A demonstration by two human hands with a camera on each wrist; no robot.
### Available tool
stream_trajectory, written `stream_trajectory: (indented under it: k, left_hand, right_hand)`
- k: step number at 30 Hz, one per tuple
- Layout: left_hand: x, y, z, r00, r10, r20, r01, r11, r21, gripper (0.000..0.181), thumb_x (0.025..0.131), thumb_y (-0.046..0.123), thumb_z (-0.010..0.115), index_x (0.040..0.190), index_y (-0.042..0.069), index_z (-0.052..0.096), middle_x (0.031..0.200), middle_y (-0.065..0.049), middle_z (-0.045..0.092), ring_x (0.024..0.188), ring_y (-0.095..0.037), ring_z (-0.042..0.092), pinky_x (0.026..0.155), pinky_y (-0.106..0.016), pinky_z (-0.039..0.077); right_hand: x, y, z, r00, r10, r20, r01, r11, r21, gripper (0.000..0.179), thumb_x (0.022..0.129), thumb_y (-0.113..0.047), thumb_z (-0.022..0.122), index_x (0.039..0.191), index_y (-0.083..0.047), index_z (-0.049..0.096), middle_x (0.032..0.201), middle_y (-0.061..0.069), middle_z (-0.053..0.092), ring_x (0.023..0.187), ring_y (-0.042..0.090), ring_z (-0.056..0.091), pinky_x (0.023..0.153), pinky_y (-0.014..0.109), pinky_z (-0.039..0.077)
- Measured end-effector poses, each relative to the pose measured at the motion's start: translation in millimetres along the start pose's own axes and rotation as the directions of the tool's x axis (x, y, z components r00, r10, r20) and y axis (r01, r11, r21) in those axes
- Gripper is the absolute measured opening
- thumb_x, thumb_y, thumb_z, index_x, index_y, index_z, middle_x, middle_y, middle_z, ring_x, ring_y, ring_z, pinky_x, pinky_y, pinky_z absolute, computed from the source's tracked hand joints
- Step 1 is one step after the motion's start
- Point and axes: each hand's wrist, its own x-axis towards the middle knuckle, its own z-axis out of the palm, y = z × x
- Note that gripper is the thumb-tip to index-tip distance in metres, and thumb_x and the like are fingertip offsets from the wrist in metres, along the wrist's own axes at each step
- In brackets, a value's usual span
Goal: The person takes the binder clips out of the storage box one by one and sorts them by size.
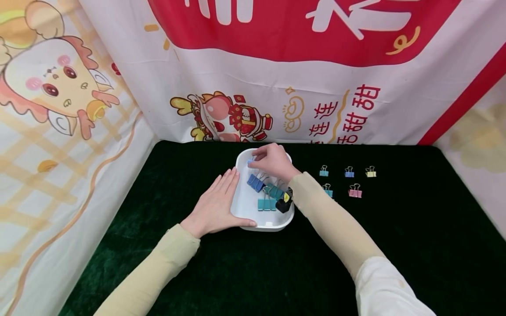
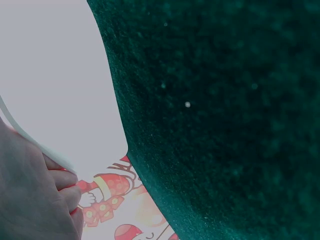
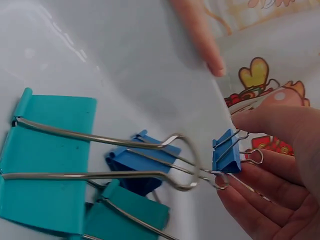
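Observation:
In the head view a white tray (image 1: 246,210) stands on the dark green cloth. My left hand (image 1: 215,204) rests against its left side, fingers straight along the rim and thumb across the near corner. My right hand (image 1: 274,162) is over the tray's far end, pinching a small blue binder clip (image 3: 227,152) between thumb and fingers. Nearer in the tray lie a larger blue binder clip (image 1: 255,182), a dark teal binder clip (image 1: 274,190) and a big turquoise binder clip (image 1: 267,204). The left wrist view shows mainly the tray's outer wall (image 2: 55,75) and part of the left hand.
Right of the tray stand several small binder clips: a light blue clip (image 1: 323,173), a blue clip (image 1: 349,174), a yellow clip (image 1: 370,173) and a pink clip (image 1: 355,193). My right forearm partly covers another light blue clip (image 1: 329,192). A printed curtain (image 1: 253,74) hangs behind the table.

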Motion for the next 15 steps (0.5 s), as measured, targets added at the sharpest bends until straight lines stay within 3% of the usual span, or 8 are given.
stream_trajectory:
  k: [7, 15]
  left_hand:
    - [0.7, -1.2, 0.7, 1.0, -0.004, 0.002, 0.004, 1.0, -0.014, 0.138, 0.067, 0.099, 0.048, 0.164, 0.007, 0.011, 0.17, -0.006, 0.004, 0.154, -0.018, -0.001, 0.123, -0.04, 0.003]
    - [1.3, 0.2, 0.8, 1.0, -0.01, 0.014, 0.01, 1.0, -0.014, 0.139, 0.067, 0.098, 0.049, 0.164, 0.008, 0.008, 0.17, -0.007, 0.002, 0.154, -0.018, -0.001, 0.123, -0.04, 0.003]
  right_hand:
    - [-7.7, -4, -18, 0.996, -0.085, -0.015, 0.085, 0.996, 0.014, 0.044, 0.089, -0.028, 0.082, 0.126, -0.006, 0.072, 0.105, 0.002, 0.073, 0.094, 0.014, 0.069, 0.085, 0.03, 0.057]
    - [-17.4, -1, -38, 0.993, -0.108, -0.04, 0.109, 0.993, 0.048, 0.043, 0.089, -0.024, 0.083, 0.128, -0.008, 0.072, 0.111, 0.004, 0.074, 0.097, 0.016, 0.07, 0.085, 0.032, 0.058]
